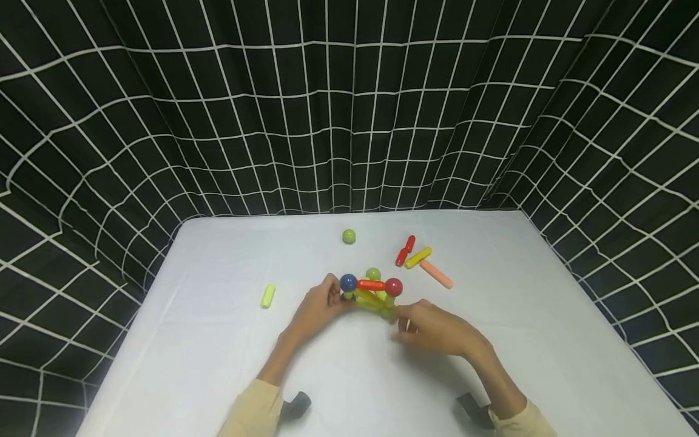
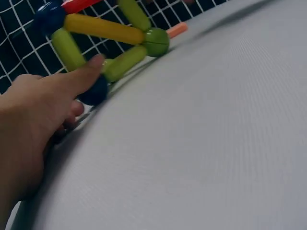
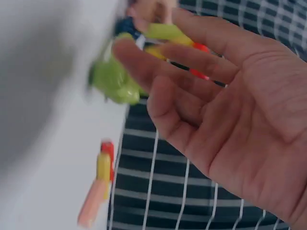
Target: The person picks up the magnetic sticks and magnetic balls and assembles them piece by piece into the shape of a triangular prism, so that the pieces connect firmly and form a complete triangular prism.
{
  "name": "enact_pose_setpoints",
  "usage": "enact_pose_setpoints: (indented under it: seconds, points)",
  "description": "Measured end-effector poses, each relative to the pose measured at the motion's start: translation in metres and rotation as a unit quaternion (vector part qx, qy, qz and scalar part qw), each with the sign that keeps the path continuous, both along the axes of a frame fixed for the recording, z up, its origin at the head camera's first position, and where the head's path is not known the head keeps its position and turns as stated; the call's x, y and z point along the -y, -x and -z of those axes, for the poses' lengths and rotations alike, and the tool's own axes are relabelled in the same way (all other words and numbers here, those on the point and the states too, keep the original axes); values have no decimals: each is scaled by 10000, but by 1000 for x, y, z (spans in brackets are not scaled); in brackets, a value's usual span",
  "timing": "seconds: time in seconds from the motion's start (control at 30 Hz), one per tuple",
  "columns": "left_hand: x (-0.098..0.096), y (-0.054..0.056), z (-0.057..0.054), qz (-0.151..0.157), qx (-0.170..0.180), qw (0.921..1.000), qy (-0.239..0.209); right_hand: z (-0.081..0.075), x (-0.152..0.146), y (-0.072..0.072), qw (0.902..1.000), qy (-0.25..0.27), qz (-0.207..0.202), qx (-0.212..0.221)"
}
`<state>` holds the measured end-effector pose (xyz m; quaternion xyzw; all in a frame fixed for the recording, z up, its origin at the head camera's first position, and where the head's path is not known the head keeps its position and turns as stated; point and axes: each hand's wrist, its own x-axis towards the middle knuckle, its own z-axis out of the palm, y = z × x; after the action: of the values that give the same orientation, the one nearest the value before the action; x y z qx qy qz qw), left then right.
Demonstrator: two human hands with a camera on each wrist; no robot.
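Observation:
A frame built of sticks and balls stands on the table, with a blue ball (image 1: 348, 283) and a red ball (image 1: 394, 287) on top, joined by a red stick (image 1: 371, 284). A yellow stick (image 2: 103, 28) slants down to a green ball (image 2: 156, 42). My left hand (image 1: 322, 306) grips the frame's lower left corner, its thumb over a dark blue ball (image 2: 94, 92) there; its other fingers are partly hidden. At the frame's right side is my right hand (image 1: 437, 328), with loosely bent fingers (image 3: 168, 108) and nothing visible between them.
Beyond the frame lies a loose green ball (image 1: 349, 236). To the right rear are two red sticks (image 1: 402, 257), a yellow stick (image 1: 418, 258) and an orange stick (image 1: 436, 274). A yellow-green stick (image 1: 268, 295) lies left. Black grid-lined curtains (image 1: 338, 109) surround the white table (image 1: 207, 364).

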<state>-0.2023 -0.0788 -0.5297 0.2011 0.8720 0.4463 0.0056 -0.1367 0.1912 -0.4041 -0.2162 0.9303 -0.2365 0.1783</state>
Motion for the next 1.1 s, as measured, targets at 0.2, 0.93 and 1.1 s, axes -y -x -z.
enact_pose_setpoints:
  seconds: [0.2,0.93,1.1]
  points:
    - [-2,1,1,-273,89,9993,-243,17,-16,26,9984,553,-12,-131]
    - [3,38,-2,795,925,9909,-574,43,12,92,9919,1156,534,-17]
    - [0,41,1,724,850,9915,-667,49,12,93,9907,1198,628,-133]
